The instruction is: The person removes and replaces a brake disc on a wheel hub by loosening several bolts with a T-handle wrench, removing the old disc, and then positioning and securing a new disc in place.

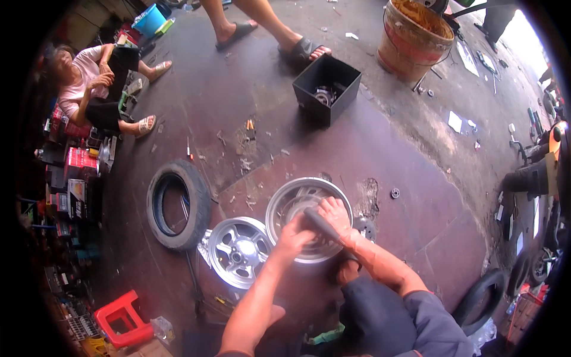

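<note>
A silver wheel rim lies on the floor in front of me, with both of my hands over its middle. My left hand is closed around a dark, thick tool handle, which slants across the rim toward my right wrist. The tool's working end does not show. Just beyond the handle, my right hand is low over the rim's centre with its fingers curled; what they grip is hidden. A second silver wheel rim, with spokes, lies against the first on its left. Further left rests a black tire.
A black box with metal parts inside stands ahead, near another person's sandaled feet. A dirty bucket is at the far right. A person sits at the left. A red stool and another tire flank me.
</note>
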A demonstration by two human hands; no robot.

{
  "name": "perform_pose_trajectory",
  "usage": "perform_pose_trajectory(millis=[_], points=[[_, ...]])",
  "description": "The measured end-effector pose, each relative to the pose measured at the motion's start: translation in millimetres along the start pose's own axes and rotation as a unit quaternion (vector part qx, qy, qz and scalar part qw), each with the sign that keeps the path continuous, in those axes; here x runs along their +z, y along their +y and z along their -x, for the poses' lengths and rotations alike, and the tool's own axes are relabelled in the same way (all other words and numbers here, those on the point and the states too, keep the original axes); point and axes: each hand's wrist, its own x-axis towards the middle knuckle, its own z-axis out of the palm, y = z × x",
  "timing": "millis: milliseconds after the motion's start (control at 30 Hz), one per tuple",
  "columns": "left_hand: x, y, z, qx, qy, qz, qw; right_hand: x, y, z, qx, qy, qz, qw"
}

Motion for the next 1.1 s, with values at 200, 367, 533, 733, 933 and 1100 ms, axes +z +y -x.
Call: perform_pose_trajectory(millis=[200, 367, 533, 733, 933, 1100], points=[[-9.0, -33.3, -15.2, 0.271, 0.121, -0.517, 0.803, 1.6, -3.3, -6.3, -0.036, -0.029, -0.021, 0.999], [-15.3, -54.2, -23.7, 0.357, 0.179, -0.547, 0.735, -0.9, -12.0, 2.4, 0.046, 0.024, -0.062, 0.997], [-17.4, -58.3, -39.2, 0.395, 0.255, -0.48, 0.741, -17.9, -5.9, 10.7, 0.135, 0.067, -0.161, 0.975], [-22.1, -54.7, -39.0, 0.311, 0.137, -0.452, 0.825, -9.2, -1.1, 24.5, 0.218, 0.045, -0.247, 0.943], [-38.2, -46.4, -35.8, 0.365, 0.079, -0.565, 0.736, -9.6, -5.2, 27.8, 0.303, 0.035, -0.313, 0.9], [-33.1, -57.2, -37.9, 0.394, 0.083, -0.593, 0.697, -2.3, -3.2, 28.5, 0.287, 0.056, -0.28, 0.915]])
